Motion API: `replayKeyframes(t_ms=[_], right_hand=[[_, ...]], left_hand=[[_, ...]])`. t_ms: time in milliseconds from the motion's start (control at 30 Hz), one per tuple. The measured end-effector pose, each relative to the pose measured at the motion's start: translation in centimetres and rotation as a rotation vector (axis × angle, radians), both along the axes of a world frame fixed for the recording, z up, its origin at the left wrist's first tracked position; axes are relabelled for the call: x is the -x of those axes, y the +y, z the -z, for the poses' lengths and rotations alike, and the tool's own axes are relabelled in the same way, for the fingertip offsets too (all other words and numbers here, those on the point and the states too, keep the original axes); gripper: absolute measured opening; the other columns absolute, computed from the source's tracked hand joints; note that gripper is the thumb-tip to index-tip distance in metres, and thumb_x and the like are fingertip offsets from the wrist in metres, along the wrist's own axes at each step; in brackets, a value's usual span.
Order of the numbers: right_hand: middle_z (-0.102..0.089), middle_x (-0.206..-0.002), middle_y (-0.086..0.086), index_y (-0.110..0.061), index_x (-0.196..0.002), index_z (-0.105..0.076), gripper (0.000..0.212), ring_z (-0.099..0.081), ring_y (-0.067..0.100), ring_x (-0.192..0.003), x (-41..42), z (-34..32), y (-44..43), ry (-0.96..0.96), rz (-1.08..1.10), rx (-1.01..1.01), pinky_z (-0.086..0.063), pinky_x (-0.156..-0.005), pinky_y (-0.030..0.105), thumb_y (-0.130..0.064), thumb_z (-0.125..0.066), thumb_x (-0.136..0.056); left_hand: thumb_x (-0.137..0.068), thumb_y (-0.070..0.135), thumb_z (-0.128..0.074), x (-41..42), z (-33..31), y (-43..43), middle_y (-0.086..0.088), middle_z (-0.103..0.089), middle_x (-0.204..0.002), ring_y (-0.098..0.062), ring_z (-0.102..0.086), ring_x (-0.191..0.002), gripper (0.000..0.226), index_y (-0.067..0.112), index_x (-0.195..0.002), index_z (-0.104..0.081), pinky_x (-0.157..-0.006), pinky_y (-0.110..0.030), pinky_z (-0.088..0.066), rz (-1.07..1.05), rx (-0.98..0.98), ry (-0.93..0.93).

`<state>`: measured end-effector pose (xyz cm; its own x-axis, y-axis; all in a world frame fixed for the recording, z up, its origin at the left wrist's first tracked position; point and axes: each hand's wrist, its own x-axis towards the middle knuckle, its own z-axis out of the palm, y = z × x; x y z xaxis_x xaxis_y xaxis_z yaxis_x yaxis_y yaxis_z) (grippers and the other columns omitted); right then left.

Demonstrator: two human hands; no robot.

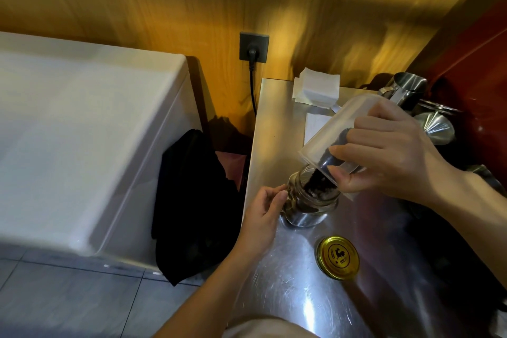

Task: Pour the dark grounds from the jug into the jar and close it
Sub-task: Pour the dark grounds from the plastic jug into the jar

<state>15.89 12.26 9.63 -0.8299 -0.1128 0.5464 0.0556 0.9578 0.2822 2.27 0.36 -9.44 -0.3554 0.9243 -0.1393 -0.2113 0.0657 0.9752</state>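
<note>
- White appliance: a large closed white lid or chest fills the left of the view, standing on a grey tiled floor.
- Black cloth: hangs in the gap between the white appliance and the steel counter.
- Wall socket: set in the wood-panelled wall, with 1 black plug and cable running down from it.
- Steel counter: brushed metal top, bearing all task items.
- Left hand: fingers curled around the left side of the jar, steadying it at the counter's left edge.
- Jar: clear glass, upright on the counter, mouth open, partly filled with dark material.
- Dark grounds: a dark stream slides along the lower wall of the jug and falls into the jar's mouth.
- Jug: translucent plastic, tipped steeply with its rim just over the jar's opening.
- Paper napkins: a white stack at the counter's far end, behind the jug.
- Lid: 1 gold metal lid with a dark emblem, lying flat on the counter, near the jar on its right and apart from it.
- Right hand: wrapped around the jug's body, thumb below and fingers above.
- Metal pitcher: stands at the far right beside other steel ware.
</note>
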Motion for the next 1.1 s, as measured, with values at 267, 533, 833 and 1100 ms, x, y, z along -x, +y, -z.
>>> replayKeyframes(t_ms=[267, 533, 833, 1100], right_hand=[[-0.05, -0.045, 0.008, -0.002, -0.055, -0.063, 0.031, -0.045, 0.024, -0.041, -0.3, 0.3, -0.3, 0.008, -0.004, -0.004, -0.044, -0.051, 0.038, -0.017, -0.063, -0.081], [-0.05, -0.048, 0.007, -0.003, -0.058, -0.064, 0.028, -0.046, 0.024, -0.044, -0.2, 0.6, -0.8, -0.003, -0.029, -0.065, -0.042, -0.051, 0.034, -0.019, -0.064, -0.081], [-0.051, -0.049, 0.006, -0.003, -0.062, -0.067, 0.025, -0.048, 0.023, -0.046, -0.9, 0.8, -0.7, -0.01, -0.037, -0.128, -0.037, -0.057, 0.035, -0.019, -0.067, -0.081], [-0.052, -0.052, 0.004, -0.005, -0.067, -0.066, 0.022, -0.046, 0.021, -0.052, -1.0, 1.4, -0.8, 0.007, -0.071, -0.168, -0.038, -0.061, 0.035, -0.021, -0.067, -0.082]], left_hand=[[-0.083, 0.05, -0.056, 0.1, -0.7, -0.3, 0.019, -0.072, -0.083, 0.004, -0.065, -0.084, 0.017, 0.033, -0.081, -0.06, -0.071, -0.011, -0.049, -0.008, -0.013, 0.036], [-0.096, 0.022, -0.053, 0.1, -1.2, -0.4, 0.007, -0.064, -0.083, 0.011, -0.061, -0.074, 0.014, 0.021, -0.083, -0.056, -0.065, -0.006, -0.046, -0.01, -0.003, 0.101], [-0.098, 0.019, -0.052, 0.0, -1.5, -0.4, 0.008, -0.064, -0.084, 0.012, -0.061, -0.074, 0.015, 0.022, -0.083, -0.056, -0.064, -0.005, -0.046, -0.019, 0.006, 0.143], [-0.097, 0.018, -0.052, 0.0, -1.9, -0.4, 0.009, -0.062, -0.081, 0.014, -0.06, -0.071, 0.016, 0.022, -0.082, -0.055, -0.061, -0.003, -0.045, -0.03, 0.004, 0.158]])
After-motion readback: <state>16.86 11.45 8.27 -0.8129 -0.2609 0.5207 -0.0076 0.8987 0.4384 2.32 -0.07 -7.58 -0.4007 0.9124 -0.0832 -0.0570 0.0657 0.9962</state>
